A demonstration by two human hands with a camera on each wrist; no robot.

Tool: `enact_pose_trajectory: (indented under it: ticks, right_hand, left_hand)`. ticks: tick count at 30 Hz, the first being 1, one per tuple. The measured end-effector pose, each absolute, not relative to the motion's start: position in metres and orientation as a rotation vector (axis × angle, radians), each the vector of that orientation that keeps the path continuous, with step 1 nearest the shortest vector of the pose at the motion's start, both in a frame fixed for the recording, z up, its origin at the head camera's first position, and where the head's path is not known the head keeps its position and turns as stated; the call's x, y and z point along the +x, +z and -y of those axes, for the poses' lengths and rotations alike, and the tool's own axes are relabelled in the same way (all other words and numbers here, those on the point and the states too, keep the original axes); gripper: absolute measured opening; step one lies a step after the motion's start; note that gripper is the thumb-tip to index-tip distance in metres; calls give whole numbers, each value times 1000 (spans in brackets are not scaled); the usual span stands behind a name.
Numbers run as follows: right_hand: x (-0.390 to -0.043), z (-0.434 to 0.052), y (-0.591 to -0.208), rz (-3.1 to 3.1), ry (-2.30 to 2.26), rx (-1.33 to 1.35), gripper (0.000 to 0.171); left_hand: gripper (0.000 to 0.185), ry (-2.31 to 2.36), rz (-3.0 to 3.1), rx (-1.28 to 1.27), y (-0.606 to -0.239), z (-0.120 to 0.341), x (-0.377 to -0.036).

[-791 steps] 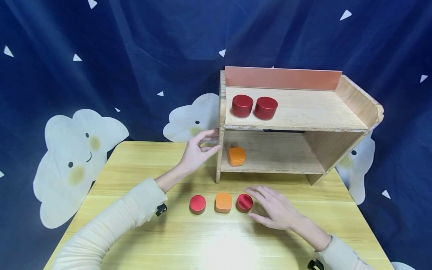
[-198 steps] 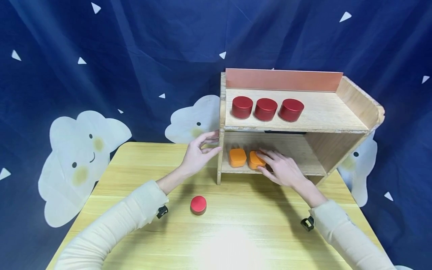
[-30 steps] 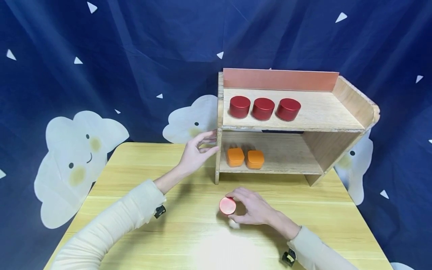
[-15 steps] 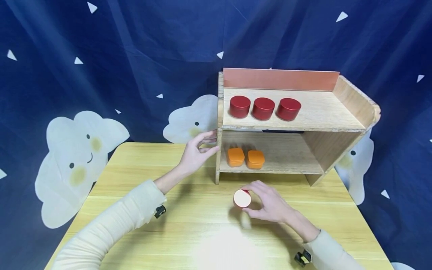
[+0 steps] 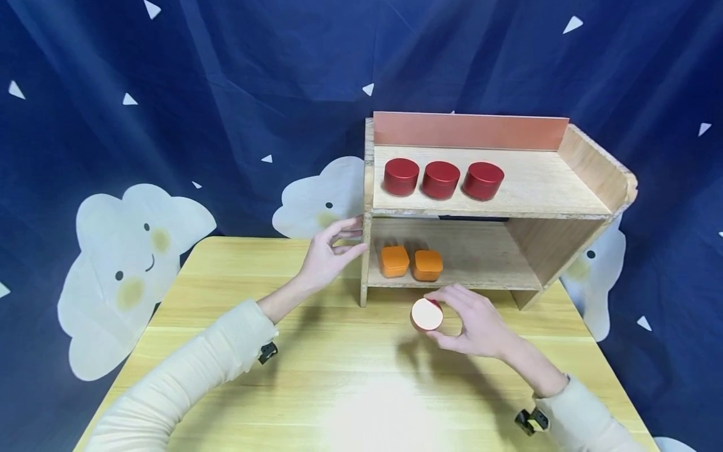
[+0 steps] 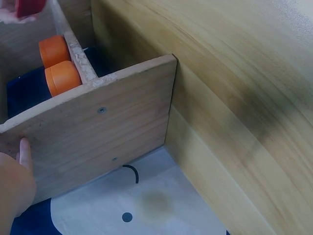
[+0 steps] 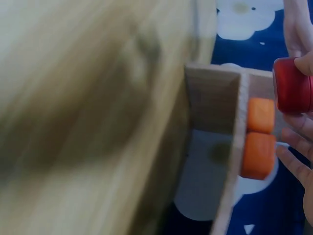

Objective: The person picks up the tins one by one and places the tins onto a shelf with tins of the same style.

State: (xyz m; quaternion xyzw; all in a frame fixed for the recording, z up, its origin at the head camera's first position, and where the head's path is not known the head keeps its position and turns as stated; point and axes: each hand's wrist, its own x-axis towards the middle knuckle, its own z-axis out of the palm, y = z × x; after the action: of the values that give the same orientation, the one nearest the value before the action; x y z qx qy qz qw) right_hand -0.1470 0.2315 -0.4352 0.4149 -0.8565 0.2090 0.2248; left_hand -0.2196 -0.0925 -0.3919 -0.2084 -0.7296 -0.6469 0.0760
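My right hand [image 5: 474, 323] pinches a small red round tin [image 5: 427, 314] between thumb and fingers, above the table in front of the shelf. Light glares off the tin's lid in the head view; its red side [image 7: 292, 88] shows in the right wrist view. My left hand [image 5: 330, 254] rests its fingertips against the left side panel of the wooden shelf [image 5: 536, 191]. Red round tins [image 5: 441, 181], three in a row, stand on the upper board at the left. Two orange square tins [image 5: 395, 262] sit side by side on the lower board's left part.
Under the shelf stretches a light wooden table [image 5: 271, 389] with a bright glare spot near its front. Behind hangs a dark blue curtain [image 5: 226, 94] with clouds. Bare board [image 5: 553, 182] shows right of the red tins.
Since the first frame, a red tin has joined the upper board and an orange tin the lower. Within the last second, my right hand has carried the red tin right and towards the shelf.
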Motion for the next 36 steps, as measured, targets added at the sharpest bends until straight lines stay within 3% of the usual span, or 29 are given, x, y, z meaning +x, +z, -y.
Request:
enact_pose_trajectory:
  ticks: [13,20,36]
  right_hand:
    - [-152,-254,-389,2379,504,1107,64]
    - [-155,-263,-372,2272,482,1123,54]
    - [-157,-283,-325,2220,472,1025,73]
  left_hand:
    - [55,-1951,2171,-637,-392,92,-220]
    - [55,-1940,2180,-636,-391,93,-220]
    - [53,-1958,2168,-636,-389,92,-220]
